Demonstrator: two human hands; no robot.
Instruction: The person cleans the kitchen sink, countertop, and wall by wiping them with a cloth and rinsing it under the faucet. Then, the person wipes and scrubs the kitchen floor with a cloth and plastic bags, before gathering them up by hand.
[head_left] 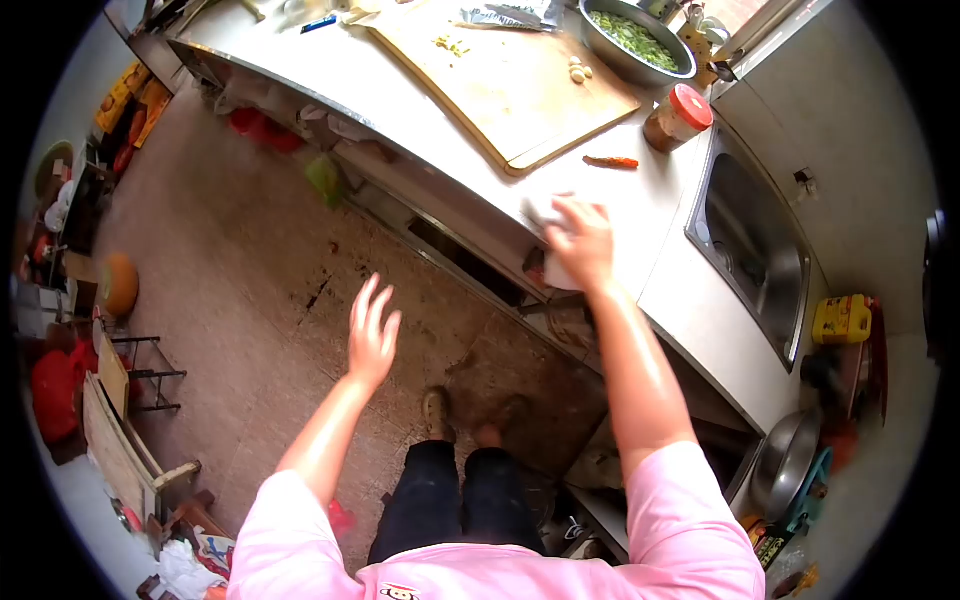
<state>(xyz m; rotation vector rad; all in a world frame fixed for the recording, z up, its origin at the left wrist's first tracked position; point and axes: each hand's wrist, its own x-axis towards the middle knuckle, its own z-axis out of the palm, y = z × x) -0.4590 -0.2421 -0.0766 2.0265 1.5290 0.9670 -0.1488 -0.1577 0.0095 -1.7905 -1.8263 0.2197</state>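
Your left hand (372, 338) hanging open and empty, centre-left, your right hand (583, 240) hovering half-open at the table (645, 205) edge, centre, blurred whitish item (541, 212) adjoining, grip unclear.

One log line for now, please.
left hand: open, over floor | right hand: blurred, at counter edge, grip unclear | garlic cloves on cutting board; jar beside

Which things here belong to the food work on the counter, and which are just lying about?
Probably part of it:
cutting board
bowl
chopped greens
pale cloves
red chilli
red-lidded jar

Probably lying about:
yellow jug
metal basin
blue pen

The white thing by the right hand is too blurred to place.
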